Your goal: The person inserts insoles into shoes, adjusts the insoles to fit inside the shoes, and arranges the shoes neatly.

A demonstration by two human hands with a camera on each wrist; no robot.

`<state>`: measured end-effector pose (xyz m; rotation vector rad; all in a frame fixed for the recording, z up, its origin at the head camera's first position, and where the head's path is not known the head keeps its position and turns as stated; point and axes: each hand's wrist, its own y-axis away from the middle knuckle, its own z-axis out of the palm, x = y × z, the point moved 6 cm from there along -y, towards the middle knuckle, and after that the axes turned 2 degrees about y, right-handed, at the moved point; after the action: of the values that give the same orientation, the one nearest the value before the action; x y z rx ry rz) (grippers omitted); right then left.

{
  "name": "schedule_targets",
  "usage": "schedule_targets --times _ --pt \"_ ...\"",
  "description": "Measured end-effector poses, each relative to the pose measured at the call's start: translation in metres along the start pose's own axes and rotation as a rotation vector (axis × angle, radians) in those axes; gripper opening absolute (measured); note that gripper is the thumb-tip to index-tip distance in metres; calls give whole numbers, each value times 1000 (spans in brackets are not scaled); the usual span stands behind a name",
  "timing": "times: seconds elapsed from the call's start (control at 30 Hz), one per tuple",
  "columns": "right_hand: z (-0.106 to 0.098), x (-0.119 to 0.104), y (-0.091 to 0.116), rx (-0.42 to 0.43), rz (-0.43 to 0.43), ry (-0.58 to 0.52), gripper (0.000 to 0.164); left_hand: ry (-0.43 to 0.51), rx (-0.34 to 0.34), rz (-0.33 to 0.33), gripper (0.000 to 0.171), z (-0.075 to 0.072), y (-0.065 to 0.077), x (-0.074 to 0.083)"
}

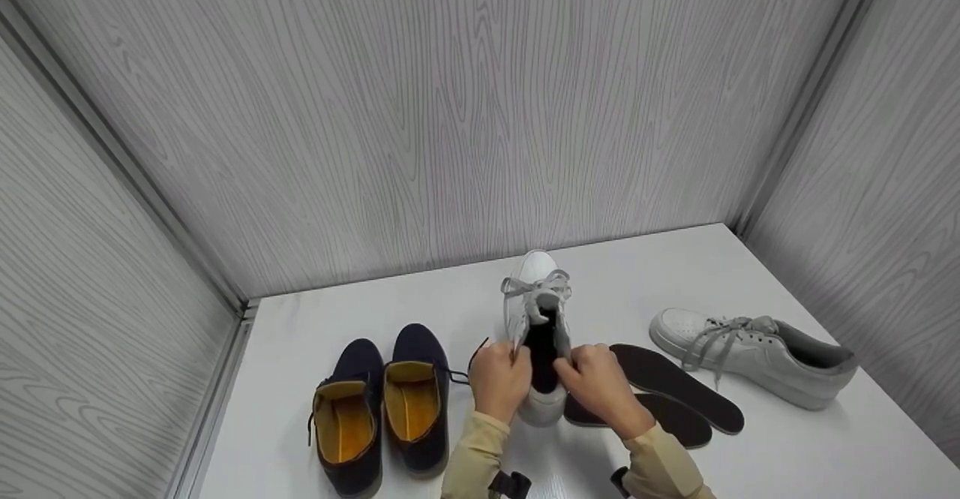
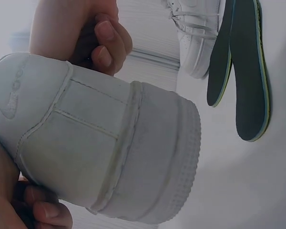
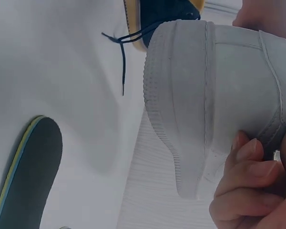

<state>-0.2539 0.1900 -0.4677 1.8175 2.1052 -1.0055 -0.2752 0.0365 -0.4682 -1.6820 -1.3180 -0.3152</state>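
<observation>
The left hand (image 1: 499,380) and right hand (image 1: 600,388) reach forward, facing each other, fingers curled, each grip clamped on one side of the collar of a white shoe (image 2: 95,138). It is held above the desk (image 1: 720,270), toe pointing away. The shoe's heel is smooth with stitched seams, the sole's edge is ridged, and grey laces (image 1: 556,281) form a bow. Near the right hand lie two flat, dark insoles (image 1: 675,386), round-ended, with layered yellow and blue edges.
</observation>
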Motion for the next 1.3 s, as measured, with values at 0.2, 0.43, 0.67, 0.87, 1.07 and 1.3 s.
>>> schedule_targets --times 0.2,0.43,0.67,0.87,1.07,1.3 --pt "-2 -12 10 29 -77 22 46 9 24 -3 44 -12 13 2" --pt "1 -19 22 -31 -92 19 45 -16 44 -43 41 -21 30 2" --pt "9 -22 38 -83 -97 -22 42 -40 28 -114 41 -29 52 0" --pt "13 -24 57 -85 -88 -35 42 -24 -16 -225 42 -29 73 -7" --pt "21 -24 73 -129 -77 -76 40 -36 -25 -274 43 -29 91 -12" --pt "25 -27 88 -76 -202 -86 39 -62 4 -273 43 -33 110 -14"
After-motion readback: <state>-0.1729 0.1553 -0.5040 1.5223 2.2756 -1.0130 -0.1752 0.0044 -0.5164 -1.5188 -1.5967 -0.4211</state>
